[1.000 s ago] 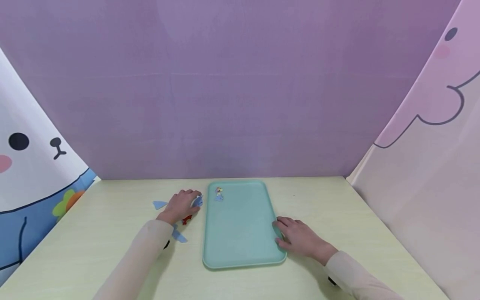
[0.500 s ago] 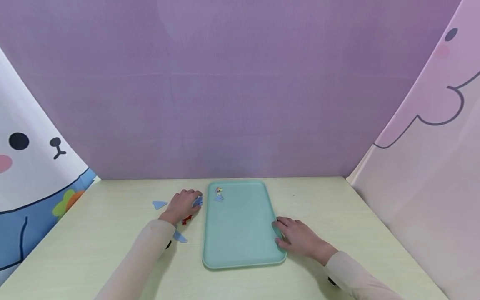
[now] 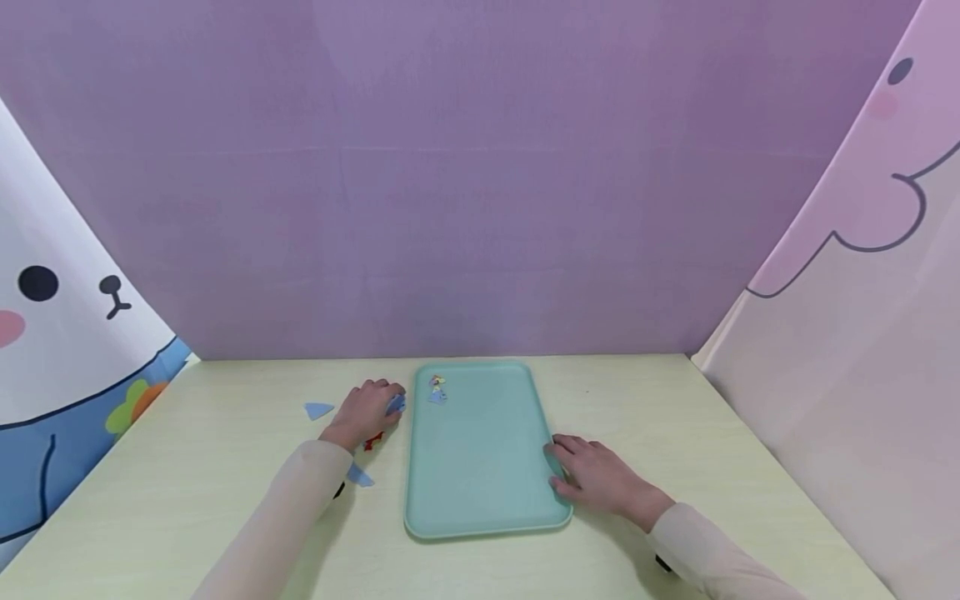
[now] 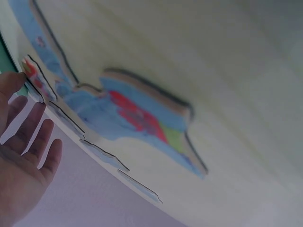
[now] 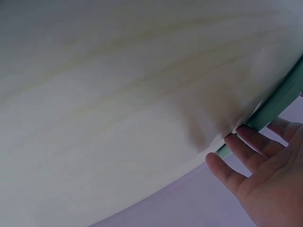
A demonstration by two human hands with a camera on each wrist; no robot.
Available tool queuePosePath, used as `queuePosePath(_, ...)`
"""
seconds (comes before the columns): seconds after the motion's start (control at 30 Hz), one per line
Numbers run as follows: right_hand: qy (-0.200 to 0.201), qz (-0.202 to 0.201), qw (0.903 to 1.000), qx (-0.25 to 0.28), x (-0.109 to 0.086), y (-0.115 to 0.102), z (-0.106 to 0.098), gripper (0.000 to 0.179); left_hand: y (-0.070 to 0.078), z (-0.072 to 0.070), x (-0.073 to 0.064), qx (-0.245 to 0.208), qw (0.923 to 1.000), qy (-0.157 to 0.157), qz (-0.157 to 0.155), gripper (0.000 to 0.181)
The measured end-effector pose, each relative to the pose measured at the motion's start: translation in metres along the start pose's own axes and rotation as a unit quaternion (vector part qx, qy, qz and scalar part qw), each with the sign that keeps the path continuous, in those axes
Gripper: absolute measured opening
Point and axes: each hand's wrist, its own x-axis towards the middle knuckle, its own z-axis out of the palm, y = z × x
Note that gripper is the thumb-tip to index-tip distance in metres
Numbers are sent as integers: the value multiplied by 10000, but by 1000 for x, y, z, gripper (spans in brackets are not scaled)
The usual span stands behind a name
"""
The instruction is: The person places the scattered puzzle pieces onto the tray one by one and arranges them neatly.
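Note:
My left hand [image 3: 367, 412] reaches over loose puzzle pieces left of the tray. Thumb and fingers pinch around a blue puzzle piece [image 3: 396, 403]. The left wrist view shows the thumb tip at a piece with red and green print [image 4: 38, 80]. Below that hand lie a red piece [image 3: 372, 442] and a light blue piece [image 3: 361, 476]. My right hand [image 3: 600, 475] rests its fingertips on the right rim of the mint green tray [image 3: 487, 467]. From the right wrist, its fingers look extended against the tray's side.
A small printed figure of joined pieces [image 3: 437, 389] lies in the tray's far left corner. Another blue piece [image 3: 318, 410] sits farther left on the pale table [image 3: 645, 400]. A purple wall [image 3: 480, 208] stands behind the table, with printed cloth on both sides.
My left hand has shifted very slightly right and stays at the same blue piece. My right hand and the tray hold their place.

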Motion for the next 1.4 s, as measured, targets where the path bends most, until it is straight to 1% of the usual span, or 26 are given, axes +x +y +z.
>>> queuePosePath(0.43,-67,-1,10000,19,0,0,2,47,3,0,1,-105,9999,-39,-123,37)
queuePosePath(0.7,-80,19,10000,51,1,0,2,47,3,4,3,-61,9998,85,-160,36)
queuePosePath(0.93,-90,23,10000,16,1,0,2,47,4,3,5,-122,9996,144,-197,36)
queuePosePath(1.27,-42,0,10000,-61,1,1,4,47,4,3,4,-27,9996,89,-266,36)
queuePosePath(1.4,-32,-18,9999,-102,1,2,4,47,2,2,4,14,9995,125,-300,35)
